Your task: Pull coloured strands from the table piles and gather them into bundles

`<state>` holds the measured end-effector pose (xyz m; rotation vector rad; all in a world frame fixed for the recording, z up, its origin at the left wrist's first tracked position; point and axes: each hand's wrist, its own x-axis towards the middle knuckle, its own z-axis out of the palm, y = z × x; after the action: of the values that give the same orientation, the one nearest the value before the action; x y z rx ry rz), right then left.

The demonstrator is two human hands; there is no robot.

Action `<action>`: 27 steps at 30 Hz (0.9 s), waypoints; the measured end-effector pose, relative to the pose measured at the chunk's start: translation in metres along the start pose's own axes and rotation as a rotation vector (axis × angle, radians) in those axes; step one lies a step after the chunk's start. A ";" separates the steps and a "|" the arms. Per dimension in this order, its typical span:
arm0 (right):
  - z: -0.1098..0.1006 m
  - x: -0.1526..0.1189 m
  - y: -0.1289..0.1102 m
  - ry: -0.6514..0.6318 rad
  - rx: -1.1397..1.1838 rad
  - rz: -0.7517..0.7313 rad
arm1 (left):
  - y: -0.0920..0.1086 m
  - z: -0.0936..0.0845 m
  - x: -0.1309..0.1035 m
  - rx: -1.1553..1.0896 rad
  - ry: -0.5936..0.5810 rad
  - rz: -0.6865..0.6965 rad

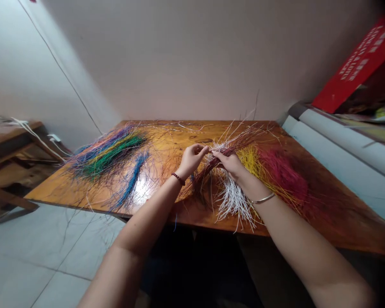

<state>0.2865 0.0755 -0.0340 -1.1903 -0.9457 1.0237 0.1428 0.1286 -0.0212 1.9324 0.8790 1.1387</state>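
The fingertips of the left hand (192,158) and the right hand (232,164) are drawn narrowly together and brought nearly tip to tip, above the crossing of the dark red strands (208,170) and the white strands (234,201). Whether a single fine strand is pinched in either hand cannot be told. The left hand is angled inward with its knuckles raised; the right is held palm down, leaning toward it. Both forearms are stretched forward from the near edge of the table (192,214). A beaded bracelet (178,179) is worn on the left wrist and a metal bangle (263,199) on the right.

By the right hand, the yellow strands (252,159) are spread, with the pink strands (285,175) beyond them. Farther to the left, the blue strands (133,179) are laid on the wood, near the green strands (115,155).
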 end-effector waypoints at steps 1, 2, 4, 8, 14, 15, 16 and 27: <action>0.000 0.000 0.000 0.006 0.010 0.002 | -0.006 0.002 0.001 -0.082 -0.004 -0.001; 0.000 0.000 0.000 0.010 0.021 0.001 | -0.010 0.004 0.000 -0.135 -0.009 -0.001; 0.000 -0.001 0.001 0.000 0.040 -0.003 | -0.012 0.004 -0.004 -0.168 -0.048 -0.010; 0.000 -0.003 0.001 -0.052 0.059 -0.019 | -0.005 0.001 -0.009 -0.159 -0.175 -0.026; 0.001 -0.004 -0.001 -0.069 0.046 -0.005 | -0.007 0.005 -0.011 -0.237 -0.246 -0.052; 0.001 -0.004 -0.002 -0.084 0.042 -0.003 | -0.008 0.007 -0.011 -0.246 -0.242 -0.057; 0.001 -0.004 -0.002 -0.099 0.042 -0.001 | -0.009 0.008 -0.012 -0.259 -0.232 -0.061; -0.002 -0.005 -0.009 -0.093 0.110 0.029 | 0.005 0.006 -0.019 -0.369 -0.129 -0.265</action>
<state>0.2883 0.0694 -0.0259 -1.0754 -0.9337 1.1480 0.1424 0.1088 -0.0273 1.5204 0.7671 0.9325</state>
